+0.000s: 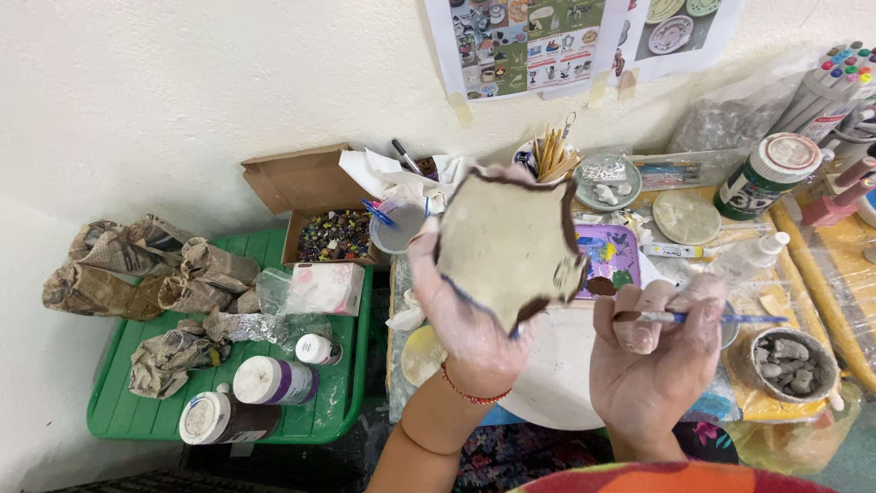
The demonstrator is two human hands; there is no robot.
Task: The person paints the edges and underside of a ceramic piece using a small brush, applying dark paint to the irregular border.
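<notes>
Both my hands sit low in frame, apart. Left hand [470, 319] is raised, fingers gripping the lower edge of a wavy-edged clay dish [507, 245], its pale unglazed underside facing me, dark paint along the rim. It's held up over the white round turntable [557, 374]. Right hand [652, 351] is closed on a thin paintbrush [698, 318], brown-loaded tip pointing toward the dish.

Dish looks stiff, light, brittle; thin scalloped rim likely chips, and wet paint there would smear. Best hold, I'd say: palm and fingertips on the bare back, off the painted edge.

Left of me: green plastic crate [119, 415] with newspaper-wrapped bundles [137, 278] and paint jars [274, 382]. Small cardboard box of beads [335, 235] behind it. Purple palette [609, 258] just beyond the dish.
</notes>
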